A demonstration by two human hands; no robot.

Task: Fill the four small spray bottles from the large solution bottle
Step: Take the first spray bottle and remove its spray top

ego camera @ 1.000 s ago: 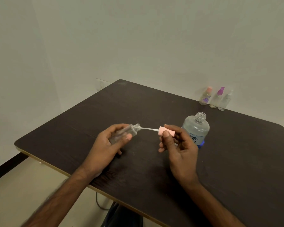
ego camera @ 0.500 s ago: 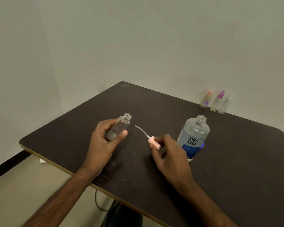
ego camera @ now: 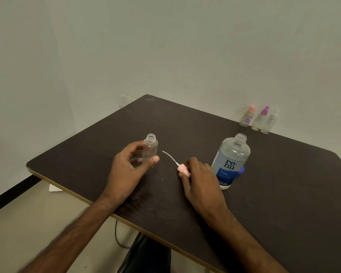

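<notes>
- Small spray bottle (ego camera: pixel 150 149), uncapped, stood upright on the table (ego camera: pixel 283 184), left hand (ego camera: pixel 127 170) fingers (ego camera: pixel 154 160) gripping it.
- Right hand (ego camera: pixel 200 182) fingers pinched the pink spray cap (ego camera: pixel 183 170) beside the open solution bottle (ego camera: pixel 231 160).

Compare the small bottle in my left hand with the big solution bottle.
The small bottle is clear, unlabelled and looks empty; the large solution bottle is far bigger, wears a blue label and holds liquid. The left hand grips the small one; the large one stands free. Both are upright and uncapped.
</notes>
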